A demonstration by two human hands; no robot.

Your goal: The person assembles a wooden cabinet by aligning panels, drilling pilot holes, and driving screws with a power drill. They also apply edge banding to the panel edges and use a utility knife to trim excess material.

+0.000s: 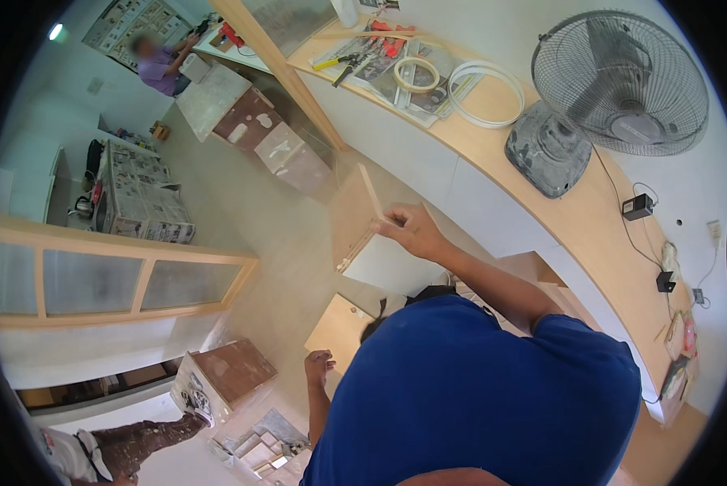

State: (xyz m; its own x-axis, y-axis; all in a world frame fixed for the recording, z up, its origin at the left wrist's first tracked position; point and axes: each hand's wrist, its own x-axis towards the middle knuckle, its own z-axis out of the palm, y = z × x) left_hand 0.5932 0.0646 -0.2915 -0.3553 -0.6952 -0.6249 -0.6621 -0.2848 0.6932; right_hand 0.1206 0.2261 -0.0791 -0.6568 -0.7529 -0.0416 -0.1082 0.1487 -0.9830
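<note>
The right hand [412,232] is closed in a narrow grip on the edge of a wooden panel [354,215], which stands on end ahead of the person, to the left of a long wooden counter [534,194]. A white panel [389,266] shows just below that hand, beside the wooden one. The left hand [319,368] is held lower, its fingers curled at the edge of a pale board [341,326]; I cannot tell whether it grips the board. From the wooden panel's left edge, the floor [286,227] spreads toward a glazed partition [141,279], leaving broad room on that side. The right is tighter, with the counter's front near the forearm. On the counter, a fan [623,89] has its base close to the front edge, and a white ring [493,124] lies between it and some newspapers. At lower left, a brown-topped box [235,368] narrows the way, a co-worker's leg [145,441] just beside it; another person [161,74] is well apart, beyond a table.
</note>
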